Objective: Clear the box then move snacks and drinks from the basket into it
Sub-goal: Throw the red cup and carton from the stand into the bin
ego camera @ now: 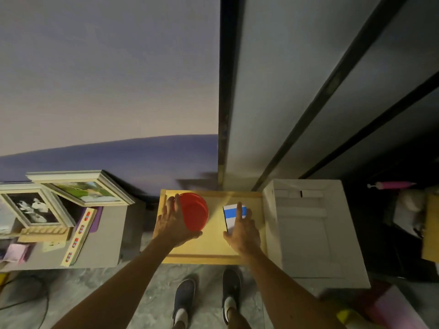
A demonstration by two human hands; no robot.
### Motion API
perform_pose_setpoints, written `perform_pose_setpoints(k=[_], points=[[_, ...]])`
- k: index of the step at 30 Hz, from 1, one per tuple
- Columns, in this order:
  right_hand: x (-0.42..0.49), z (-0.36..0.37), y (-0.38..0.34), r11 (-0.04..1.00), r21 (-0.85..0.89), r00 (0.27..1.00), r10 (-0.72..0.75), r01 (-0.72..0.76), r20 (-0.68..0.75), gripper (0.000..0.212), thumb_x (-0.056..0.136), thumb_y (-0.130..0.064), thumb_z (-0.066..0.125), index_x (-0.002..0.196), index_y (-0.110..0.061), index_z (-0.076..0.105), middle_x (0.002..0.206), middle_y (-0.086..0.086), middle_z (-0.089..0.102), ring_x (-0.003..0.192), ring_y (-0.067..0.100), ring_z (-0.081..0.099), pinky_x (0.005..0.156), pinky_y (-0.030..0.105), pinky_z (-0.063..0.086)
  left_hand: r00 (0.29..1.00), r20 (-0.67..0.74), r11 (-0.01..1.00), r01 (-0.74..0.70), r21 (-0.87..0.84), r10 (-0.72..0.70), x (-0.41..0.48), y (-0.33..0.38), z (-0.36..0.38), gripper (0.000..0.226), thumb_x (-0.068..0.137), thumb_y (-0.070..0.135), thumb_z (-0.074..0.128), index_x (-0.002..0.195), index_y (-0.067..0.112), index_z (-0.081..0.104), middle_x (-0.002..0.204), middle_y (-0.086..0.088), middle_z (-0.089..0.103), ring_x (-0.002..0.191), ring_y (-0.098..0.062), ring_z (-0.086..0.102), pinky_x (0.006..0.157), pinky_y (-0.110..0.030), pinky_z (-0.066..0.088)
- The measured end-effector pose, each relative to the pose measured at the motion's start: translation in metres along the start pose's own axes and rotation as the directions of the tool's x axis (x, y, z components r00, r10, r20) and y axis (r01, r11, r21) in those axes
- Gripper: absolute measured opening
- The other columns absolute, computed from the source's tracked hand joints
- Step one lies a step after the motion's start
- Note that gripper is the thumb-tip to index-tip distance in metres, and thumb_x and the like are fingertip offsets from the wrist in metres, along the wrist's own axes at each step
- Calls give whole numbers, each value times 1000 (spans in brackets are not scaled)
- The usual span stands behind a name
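Left hand fingers wrap red cups lying mouth toward 5 o'clock; right hand fingers grip a striped cup in the box.

My box is pale yellow wood; the cups red; the carton white with a blue band.

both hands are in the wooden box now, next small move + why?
Probably close and lift: the left hand wraps the red cup stack, the right hand rests on the blue-and-white cup, both lying inside the wooden box, which must be cleared first.
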State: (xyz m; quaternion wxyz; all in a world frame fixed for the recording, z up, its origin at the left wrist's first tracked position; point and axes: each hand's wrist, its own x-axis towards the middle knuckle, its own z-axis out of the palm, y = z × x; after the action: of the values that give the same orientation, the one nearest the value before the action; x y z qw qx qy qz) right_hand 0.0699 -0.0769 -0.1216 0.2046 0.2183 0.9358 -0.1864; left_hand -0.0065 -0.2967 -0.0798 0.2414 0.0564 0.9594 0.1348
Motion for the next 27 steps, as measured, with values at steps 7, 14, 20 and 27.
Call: perform_pose_setpoints(k=[7,14,20,27], points=[[-6,-37,-14,995,82,995,-48,55,-86,116,87,-54,78,168,-30,-1,172,12,21,120,25,65,83,32,63,989,-41,987,-143,-73,140,-5,5,-38,152,38,100,72,157,22,16,152,-4,31,137,-34,45,98,-55,55],[-52,-118,-38,990,115,959,-48,83,-279,90,93,-50,69,166,-23,23,173,8,21,138,29,54,103,41,57,898,-160,898,-428,-102,410,-29,33,-126,146,40,101,72,157,31,19,155,3,38,135,-24,49,99,-49,54],[-117,-173,-21,985,172,898,71,5,-434,87,94,-53,68,163,-25,24,168,6,27,139,29,51,110,46,51,830,-141,824,-555,-113,540,-67,86,-174,146,30,103,71,153,37,28,149,8,44,128,-19,51,94,-44,55],[-217,-196,64,930,327,797,324,-170,-509,93,93,-66,61,165,-28,15,172,4,20,149,31,40,116,52,43,610,-85,598,-791,-126,788,-140,195,-154,131,43,77,93,151,36,32,142,12,44,124,-11,48,93,-33,49]])
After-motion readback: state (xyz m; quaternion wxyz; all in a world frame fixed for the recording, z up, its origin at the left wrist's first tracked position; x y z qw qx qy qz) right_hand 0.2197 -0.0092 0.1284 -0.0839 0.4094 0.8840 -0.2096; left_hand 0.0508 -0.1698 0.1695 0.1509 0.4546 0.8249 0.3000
